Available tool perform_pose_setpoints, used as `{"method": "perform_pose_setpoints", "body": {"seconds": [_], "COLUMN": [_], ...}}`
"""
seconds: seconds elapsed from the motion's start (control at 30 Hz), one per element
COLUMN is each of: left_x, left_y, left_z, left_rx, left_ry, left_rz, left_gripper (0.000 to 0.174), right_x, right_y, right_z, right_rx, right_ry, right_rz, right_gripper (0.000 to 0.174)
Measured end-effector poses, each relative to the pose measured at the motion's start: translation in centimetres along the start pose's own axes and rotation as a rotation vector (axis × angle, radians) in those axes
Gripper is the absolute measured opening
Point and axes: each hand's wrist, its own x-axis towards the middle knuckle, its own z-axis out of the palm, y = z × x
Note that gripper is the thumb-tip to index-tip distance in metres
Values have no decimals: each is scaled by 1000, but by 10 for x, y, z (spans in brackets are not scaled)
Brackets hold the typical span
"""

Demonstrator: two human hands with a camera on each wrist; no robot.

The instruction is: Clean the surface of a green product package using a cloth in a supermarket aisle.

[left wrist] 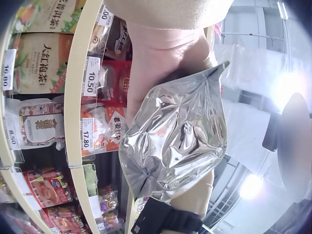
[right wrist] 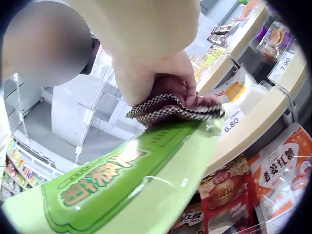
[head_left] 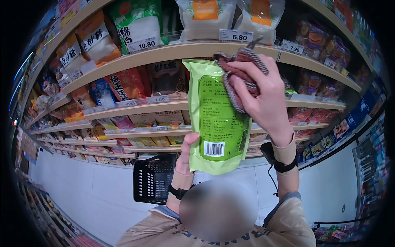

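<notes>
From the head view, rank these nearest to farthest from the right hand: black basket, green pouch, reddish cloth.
1. Reddish cloth, gripped in the right hand
2. Green pouch, against the cloth, between the hands
3. Black basket, well below, toward the person's left

Bright overhead store lights (left wrist: 251, 186), glare on silver foil (left wrist: 178, 141), fisheye distortion w/ dark corners in all 3 views.

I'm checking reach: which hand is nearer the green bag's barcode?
Left. The left hand grips the bag beside its barcode; the right hand is higher, gripping a cloth.
</notes>
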Motion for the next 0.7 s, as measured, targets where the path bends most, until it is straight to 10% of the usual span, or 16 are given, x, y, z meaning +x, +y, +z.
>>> {"method": "perform_pose_setpoints", "body": {"seconds": [0.23,0.5,0.7], "left_x": [1,2,14], "left_y": [1,10,8], "left_z": [13,0,25], "left_rx": [100,-148,124], "left_ry": [136,1,188], "left_rz": [13,146,185], "left_gripper": [70,72,75], "right_x": [7,-8,-45], "right_y": [-22,21,-20], "right_z": [21,9,18], "right_rx": [86,81,-45], "right_ry": [-108,-15,-65], "right_rz": [-209,134,34], "right_gripper": [22,22,28]}}
